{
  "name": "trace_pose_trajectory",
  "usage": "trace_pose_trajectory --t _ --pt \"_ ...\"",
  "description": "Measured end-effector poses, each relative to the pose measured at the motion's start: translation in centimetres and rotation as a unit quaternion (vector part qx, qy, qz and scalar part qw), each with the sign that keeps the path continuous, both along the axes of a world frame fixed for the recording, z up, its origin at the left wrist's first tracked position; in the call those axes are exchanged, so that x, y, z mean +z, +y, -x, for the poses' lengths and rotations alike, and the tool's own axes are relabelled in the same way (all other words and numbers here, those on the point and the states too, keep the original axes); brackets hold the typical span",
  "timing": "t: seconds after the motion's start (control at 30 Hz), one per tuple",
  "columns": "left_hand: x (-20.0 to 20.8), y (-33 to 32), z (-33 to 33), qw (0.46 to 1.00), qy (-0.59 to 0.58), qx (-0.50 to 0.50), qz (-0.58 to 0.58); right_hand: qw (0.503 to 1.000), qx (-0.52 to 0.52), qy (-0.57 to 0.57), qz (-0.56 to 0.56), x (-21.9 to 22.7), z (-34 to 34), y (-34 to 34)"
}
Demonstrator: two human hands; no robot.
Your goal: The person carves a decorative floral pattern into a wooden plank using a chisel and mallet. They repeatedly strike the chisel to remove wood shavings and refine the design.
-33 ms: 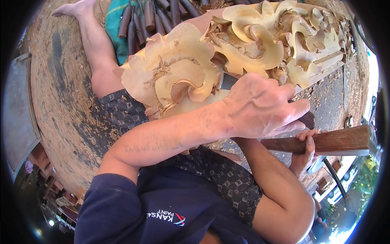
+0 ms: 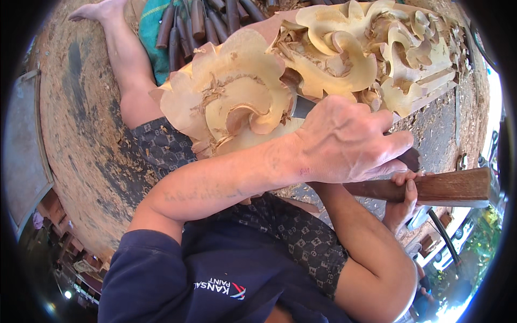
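Note:
My left hand [image 2: 350,142] is closed around a carving chisel, back of the hand up. The flat metal chisel blade [image 2: 303,107] points up-left into a gap between two carved scrolls, and its dark handle end [image 2: 411,158] sticks out past my little-finger side. Lower right, the fingers of my right hand [image 2: 404,196] wrap around a brown wooden mallet [image 2: 455,187], which lies just below the chisel's handle end, its thick end to the right. Pale wooden carving [image 2: 237,97] with curling leaf scrolls stretches across the top. My left hand hides part of the chisel.
Several dark-handled chisels [image 2: 198,24] lie on a green cloth [image 2: 151,32] beyond the carving. My bare legs flank the work, one shin [image 2: 134,64] at left and a bent knee [image 2: 398,280] at right. Wood shavings [image 2: 107,124] litter the stained ground.
Very little differs. The chisel's handle end shows slightly farther right beside my left hand, and the mallet has shifted a touch. Both hands keep their hold.

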State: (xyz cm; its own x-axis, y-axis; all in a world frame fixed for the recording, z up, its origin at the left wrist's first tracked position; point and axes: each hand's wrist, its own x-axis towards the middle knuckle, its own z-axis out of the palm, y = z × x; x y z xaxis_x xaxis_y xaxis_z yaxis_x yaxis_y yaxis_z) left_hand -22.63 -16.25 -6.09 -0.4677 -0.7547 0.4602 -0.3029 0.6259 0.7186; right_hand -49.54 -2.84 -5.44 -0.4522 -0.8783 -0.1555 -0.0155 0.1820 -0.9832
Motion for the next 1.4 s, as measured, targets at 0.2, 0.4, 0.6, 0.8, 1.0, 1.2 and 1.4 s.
trace_pose_trajectory --t 0.2,0.4,0.6,0.8,1.0,1.2,1.4 --pt "0.0 -0.5 -0.7 0.998 0.067 0.016 -0.002 0.965 0.112 0.231 -0.046 -0.5 0.5 -0.7" --pt "-0.3 -0.3 -0.7 0.996 0.082 -0.003 -0.024 0.969 0.085 0.224 0.054 -0.2 -1.6 -2.5" --pt "-0.3 -0.2 -0.7 0.997 0.078 0.02 -0.023 0.989 -0.004 0.147 0.021 -0.2 -1.6 -2.7" --pt "-1.1 -0.6 -2.8 0.994 0.082 0.062 -0.025 0.94 0.131 0.294 -0.114 1.4 -2.3 -3.3" --pt "-0.1 1.1 -0.5 0.997 0.048 0.027 0.058 0.996 -0.048 0.066 -0.033 1.8 -2.8 -4.8" --pt "-1.0 -0.4 0.3 0.996 0.047 0.033 0.068 0.997 -0.048 0.059 -0.004 1.9 -1.2 -3.9" --pt "-1.0 -0.8 0.1 0.997 0.074 0.019 0.027 0.996 -0.081 0.025 0.002 1.8 0.5 -3.4"
